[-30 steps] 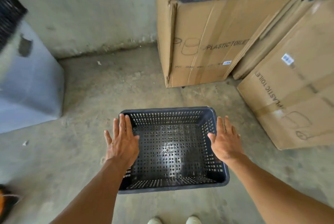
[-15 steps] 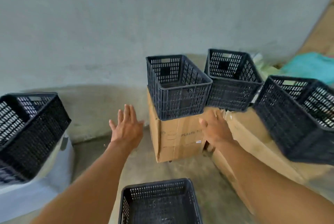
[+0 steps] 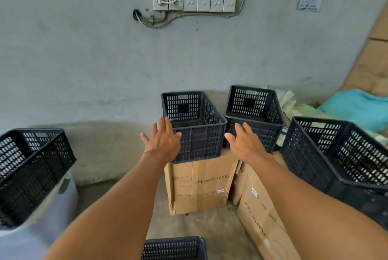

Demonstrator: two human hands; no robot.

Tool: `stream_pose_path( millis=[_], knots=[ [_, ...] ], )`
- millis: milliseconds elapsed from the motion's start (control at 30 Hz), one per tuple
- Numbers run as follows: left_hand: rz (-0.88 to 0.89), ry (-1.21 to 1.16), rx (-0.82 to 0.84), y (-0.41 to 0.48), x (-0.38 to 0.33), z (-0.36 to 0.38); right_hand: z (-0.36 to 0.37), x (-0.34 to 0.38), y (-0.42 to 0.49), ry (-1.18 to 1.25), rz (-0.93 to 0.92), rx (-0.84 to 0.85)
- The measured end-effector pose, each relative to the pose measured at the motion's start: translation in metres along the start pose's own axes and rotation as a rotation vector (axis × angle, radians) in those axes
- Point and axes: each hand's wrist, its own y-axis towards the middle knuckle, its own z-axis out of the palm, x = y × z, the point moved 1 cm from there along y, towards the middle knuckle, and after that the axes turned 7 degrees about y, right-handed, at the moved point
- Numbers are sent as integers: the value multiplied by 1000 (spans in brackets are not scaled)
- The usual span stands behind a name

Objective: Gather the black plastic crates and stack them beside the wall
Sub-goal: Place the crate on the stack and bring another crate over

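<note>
Both hands are open and hold nothing. The left hand (image 3: 162,141) has fingers spread at the left edge of the centre crate (image 3: 194,126); the right hand (image 3: 244,144) is just right of it. That crate sits on a carton (image 3: 197,188) near the wall (image 3: 84,60). 4 more crates — one beyond the right hand (image 3: 255,116), one far right (image 3: 340,154), one far left (image 3: 31,171), one below the wrists (image 3: 174,248).

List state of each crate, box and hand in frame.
Left hand: open, empty
Right hand: open, empty
Centre crate: upright, empty, on cardboard box
Rear crate: upright
Right crate: tilted
Left crate: tilted
Floor crate: upright, partly cropped
</note>
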Motion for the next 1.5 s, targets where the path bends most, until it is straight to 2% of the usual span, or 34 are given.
stream_pose_path(
  millis=[200,333,500,633,867,1033,1200,1367,1500],
  knots=[
    [-64,-11,65,-9,-72,20,-19,-56,29,-12,-16,85],
    [-100,26,82,-13,-69,14,-17,-43,41,38,-41,114],
    [-130,38,61,-8,-20,-5,11,6,37,53,-84,123],
    [-83,56,68,6,43,-13,48,60,32,60,-49,106],
    [190,204,136,47,171,-34,118,174,13,80,195,3],
    [274,236,156,88,241,-52,151,235,15,85,306,-9],
    [287,262,117,140,283,-54,177,263,45,86,382,-11],
    [366,306,155,191,301,-37,204,275,84,100,475,-10],
    [428,310,127,266,293,-22,212,268,138,151,575,-102]
  ],
)
